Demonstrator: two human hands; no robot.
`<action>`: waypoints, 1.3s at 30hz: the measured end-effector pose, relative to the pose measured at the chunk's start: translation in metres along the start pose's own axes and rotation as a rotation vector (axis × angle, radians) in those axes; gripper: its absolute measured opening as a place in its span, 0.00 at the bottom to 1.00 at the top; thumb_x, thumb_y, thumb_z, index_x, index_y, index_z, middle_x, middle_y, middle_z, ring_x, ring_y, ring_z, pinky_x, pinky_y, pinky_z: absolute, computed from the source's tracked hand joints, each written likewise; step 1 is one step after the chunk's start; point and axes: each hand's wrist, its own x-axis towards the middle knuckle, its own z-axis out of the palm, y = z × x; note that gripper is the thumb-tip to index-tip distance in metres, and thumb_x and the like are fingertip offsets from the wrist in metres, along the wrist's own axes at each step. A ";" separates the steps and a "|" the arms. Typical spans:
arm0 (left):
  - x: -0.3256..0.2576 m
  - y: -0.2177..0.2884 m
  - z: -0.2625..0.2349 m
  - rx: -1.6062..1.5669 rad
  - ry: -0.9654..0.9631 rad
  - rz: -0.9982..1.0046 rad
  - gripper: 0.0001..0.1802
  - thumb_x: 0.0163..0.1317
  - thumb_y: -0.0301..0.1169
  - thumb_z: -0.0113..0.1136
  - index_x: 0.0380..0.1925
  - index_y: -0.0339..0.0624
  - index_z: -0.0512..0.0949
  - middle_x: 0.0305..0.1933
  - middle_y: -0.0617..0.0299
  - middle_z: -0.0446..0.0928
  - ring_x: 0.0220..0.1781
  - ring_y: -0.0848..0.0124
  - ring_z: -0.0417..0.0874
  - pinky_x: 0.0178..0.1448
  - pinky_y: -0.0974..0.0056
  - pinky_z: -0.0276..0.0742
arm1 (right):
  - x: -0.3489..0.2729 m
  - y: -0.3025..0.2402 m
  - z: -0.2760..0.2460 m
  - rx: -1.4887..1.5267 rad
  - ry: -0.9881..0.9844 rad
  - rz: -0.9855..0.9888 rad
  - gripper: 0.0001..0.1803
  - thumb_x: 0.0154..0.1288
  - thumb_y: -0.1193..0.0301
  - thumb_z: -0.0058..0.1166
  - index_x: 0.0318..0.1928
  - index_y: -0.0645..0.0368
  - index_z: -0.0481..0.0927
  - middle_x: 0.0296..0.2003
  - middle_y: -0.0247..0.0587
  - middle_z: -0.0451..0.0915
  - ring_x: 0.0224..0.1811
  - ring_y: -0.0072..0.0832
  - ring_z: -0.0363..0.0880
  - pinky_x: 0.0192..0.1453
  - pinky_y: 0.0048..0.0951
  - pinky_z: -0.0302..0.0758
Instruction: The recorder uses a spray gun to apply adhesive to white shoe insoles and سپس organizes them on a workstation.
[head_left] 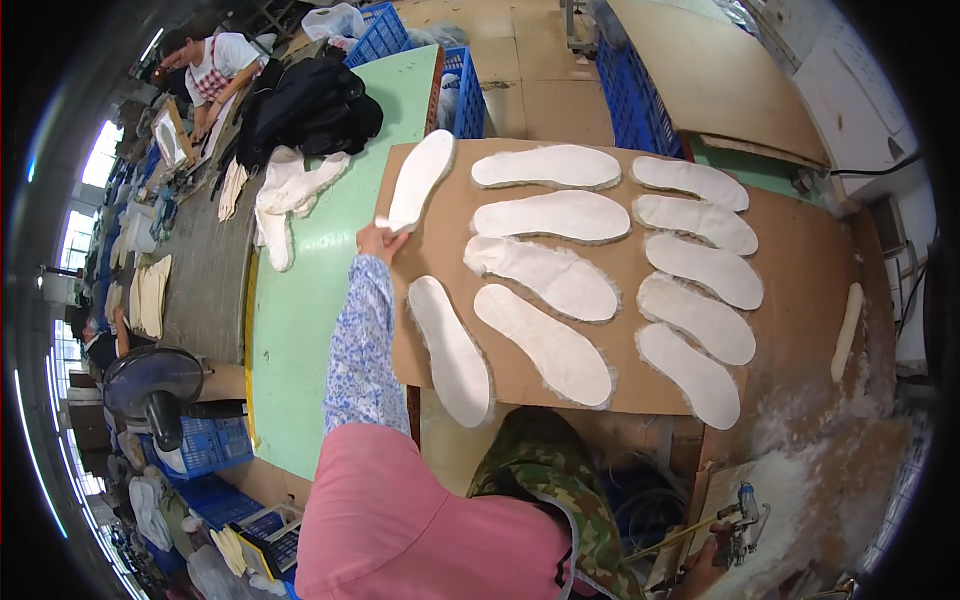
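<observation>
My left hand (381,241), in a blue-and-white floral sleeve, pinches the near end of a white fleecy insole (423,178) at the far left corner of the brown board (440,250). Below that hand lies another insole (452,350). A middle group of insoles (550,215) lies in a loose column, one with a ruffled furry edge (545,278). To the right, several more form a second column (705,270). Low at the right, my right hand (706,556) is closed around a metal spray gun (745,518); shadow partly hides its fingers.
A green table (320,330) stands left, bearing white fleece pieces (290,195) and a black cloth pile (315,105). A fan (152,385) and blue crates (378,35) stand nearby. A person (215,70) works at the far left. White fluff covers the right-hand board (820,440).
</observation>
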 end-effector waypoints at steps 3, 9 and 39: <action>-0.009 -0.036 -0.018 0.299 0.285 0.133 0.18 0.58 0.25 0.48 0.49 0.44 0.62 0.35 0.51 0.75 0.27 0.66 0.81 0.28 0.60 0.81 | 0.001 -0.004 0.004 0.017 -0.048 0.074 0.23 0.58 0.57 0.53 0.47 0.62 0.77 0.29 0.39 0.77 0.20 0.24 0.64 0.27 0.29 0.60; -0.010 -0.075 -0.030 0.548 0.365 0.157 0.21 0.56 0.32 0.54 0.49 0.46 0.61 0.33 0.50 0.75 0.22 0.66 0.78 0.17 0.64 0.73 | -0.001 -0.005 -0.005 0.368 -0.129 0.255 0.13 0.65 0.73 0.47 0.49 0.63 0.74 0.32 0.30 0.74 0.16 0.10 0.53 0.18 0.15 0.50; -0.477 -0.552 0.790 0.906 -1.319 2.340 0.20 0.58 0.34 0.49 0.51 0.43 0.71 0.53 0.55 0.70 0.52 0.57 0.72 0.51 0.49 0.72 | 0.040 0.079 -0.036 0.623 0.491 0.883 0.20 0.60 0.80 0.47 0.54 0.62 0.69 0.41 0.38 0.78 0.14 0.11 0.61 0.15 0.14 0.57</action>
